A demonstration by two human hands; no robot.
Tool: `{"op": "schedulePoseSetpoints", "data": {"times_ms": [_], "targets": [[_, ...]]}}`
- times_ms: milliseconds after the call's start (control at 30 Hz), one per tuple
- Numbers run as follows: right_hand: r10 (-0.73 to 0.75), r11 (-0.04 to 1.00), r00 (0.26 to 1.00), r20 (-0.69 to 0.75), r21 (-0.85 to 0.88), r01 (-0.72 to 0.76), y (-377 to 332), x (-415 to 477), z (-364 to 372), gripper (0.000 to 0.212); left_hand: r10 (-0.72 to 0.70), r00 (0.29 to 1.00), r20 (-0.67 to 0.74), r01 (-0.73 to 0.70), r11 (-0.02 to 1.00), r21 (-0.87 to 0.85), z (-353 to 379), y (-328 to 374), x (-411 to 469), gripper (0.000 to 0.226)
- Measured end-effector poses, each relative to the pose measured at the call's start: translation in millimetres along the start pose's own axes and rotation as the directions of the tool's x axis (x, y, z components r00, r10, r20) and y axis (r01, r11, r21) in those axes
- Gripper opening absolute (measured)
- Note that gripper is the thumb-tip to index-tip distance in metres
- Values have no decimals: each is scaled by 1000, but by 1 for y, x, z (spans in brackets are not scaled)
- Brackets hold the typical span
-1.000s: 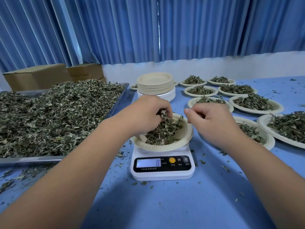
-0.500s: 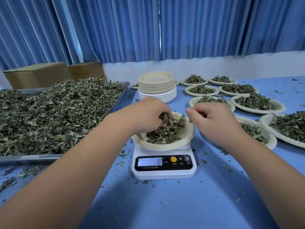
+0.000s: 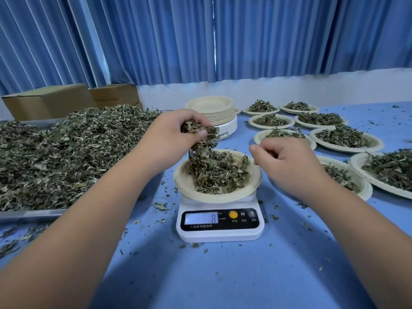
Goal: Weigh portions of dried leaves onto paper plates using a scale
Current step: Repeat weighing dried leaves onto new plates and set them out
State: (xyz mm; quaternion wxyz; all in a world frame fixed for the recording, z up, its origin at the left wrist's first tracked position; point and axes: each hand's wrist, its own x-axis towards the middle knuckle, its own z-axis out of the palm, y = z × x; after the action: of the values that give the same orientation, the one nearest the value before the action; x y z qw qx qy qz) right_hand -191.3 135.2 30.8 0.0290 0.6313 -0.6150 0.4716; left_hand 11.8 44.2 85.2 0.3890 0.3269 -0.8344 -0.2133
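1. The left hand (image 3: 171, 134) hovers above the far left side of the plate on the scale, fingers and thumb closed around a clump of dried leaves (image 3: 199, 130). Strands hang from the clump down to the pile below.
2. The right hand (image 3: 287, 163) is curled into a loose fist just beside the plate's right rim, thumb against forefinger. Nothing shows in it.
3. The portion being weighed (image 3: 219, 173) lies heaped in the paper plate (image 3: 223, 197), which sits on the small white scale (image 3: 219, 234). The display (image 3: 201, 218) shows an 8.
4. Further out are a metal tray (image 3: 31, 214) piled with the leaf supply (image 3: 66, 148) on the left, a stack of empty plates (image 3: 211, 110) behind, and filled plates (image 3: 343, 139) on the right. Crumbs dot the blue table (image 3: 223, 275).
5. What could go wrong, as I judge it:
   - While strands link the clump to the pile, the reading is probably unreliable, because the hand carries part of that weight.
   - If the whole clump is let go at once, the weight may jump past the target. Letting it fall in small pinches would avoid that.
   - Loose leaves could slip over the rim and land on the table unweighed.
   - The right fist is close enough that a brush against the rim would press on the scale or tilt the plate, which overhangs the scale's top.
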Motion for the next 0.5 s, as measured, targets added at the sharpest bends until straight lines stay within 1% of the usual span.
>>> {"op": "schedulePoseSetpoints", "data": {"times_ms": [133,267,433,500], "targets": [[-4,1000,1000,0,1,4,0,0,1,46,-95,990,-101,75,980,-186,-6,-13,-4,20],[-5,1000,1000,5,-12,5,1,-1,2,45,-147,981,-130,98,941,-324,-4,-25,-9,17],[2,1000,1000,31,-32,-1,0,-1,2,42,-265,957,-117,159,818,-552,-4,-31,-14,21],[6,999,999,32,-33,-5,-1,-2,2,42,-293,949,-117,157,761,-629,-6,-29,-17,23]]}}
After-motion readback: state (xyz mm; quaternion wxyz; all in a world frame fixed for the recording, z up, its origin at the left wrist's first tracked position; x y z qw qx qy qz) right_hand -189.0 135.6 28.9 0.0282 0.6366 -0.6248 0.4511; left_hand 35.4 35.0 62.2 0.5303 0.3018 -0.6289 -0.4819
